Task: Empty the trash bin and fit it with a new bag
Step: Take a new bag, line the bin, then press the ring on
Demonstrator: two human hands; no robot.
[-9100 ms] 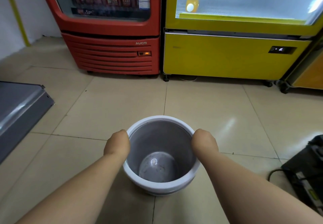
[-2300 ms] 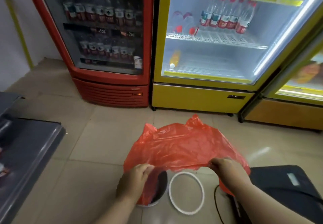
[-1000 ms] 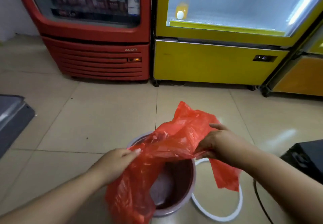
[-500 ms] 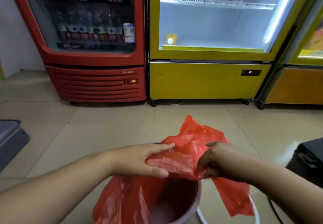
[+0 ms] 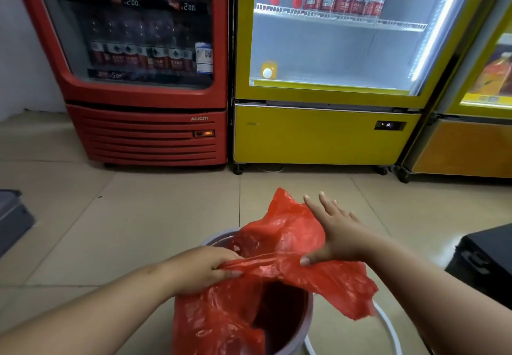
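A grey round trash bin (image 5: 307, 324) stands on the tiled floor at the bottom centre. A red plastic bag (image 5: 279, 241) lies over its mouth, part of it hanging inside and part draped over the left and right sides. My left hand (image 5: 202, 267) pinches a stretched edge of the bag above the bin's left side. My right hand (image 5: 336, 234) lies on the bag over the bin's far right, thumb under the same edge, fingers spread flat. The bin's white rim ring (image 5: 390, 329) lies on the floor to the right, mostly hidden.
A red drinks fridge (image 5: 144, 132) and a yellow drinks fridge (image 5: 315, 132) stand side by side at the back. A black box (image 5: 487, 260) sits on the floor at the right. A grey metal unit (image 5: 12, 216) juts in at the left edge.
My left hand has pulled back to the bin's near left with the bag's edge. My right hand's fingers have spread out flat on the bag. The bag's edge is now stretched between both hands.
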